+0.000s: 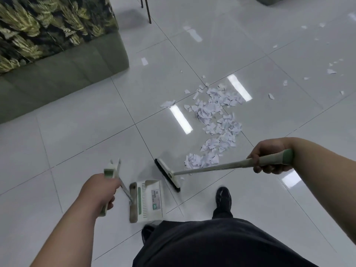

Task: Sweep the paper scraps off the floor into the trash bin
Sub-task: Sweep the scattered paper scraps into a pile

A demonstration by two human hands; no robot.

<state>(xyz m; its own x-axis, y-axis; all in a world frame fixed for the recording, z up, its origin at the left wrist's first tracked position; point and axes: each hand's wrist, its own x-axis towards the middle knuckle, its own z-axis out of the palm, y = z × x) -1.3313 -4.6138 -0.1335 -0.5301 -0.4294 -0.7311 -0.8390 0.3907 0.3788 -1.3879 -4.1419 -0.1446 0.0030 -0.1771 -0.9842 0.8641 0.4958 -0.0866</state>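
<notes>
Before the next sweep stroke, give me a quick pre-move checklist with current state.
1. Right hand gripping the pale green-and-cream broom handle: ok.
2. Left hand gripping the cream dustpan handle: ok.
3. Black-bristled broom head beside the near end of the heaped white paper scraps: ok.
4. Cream plastic dustpan close to the broom head: ok.
5. Stray scraps gathered into the pile: not ok, several lie far right.
6. Trash bin location: cannot tell, none in view.

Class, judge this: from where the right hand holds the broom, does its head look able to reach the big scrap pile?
Probably yes. The right hand holds the broom, whose head rests beside the pile, with only bare floor between.
</notes>
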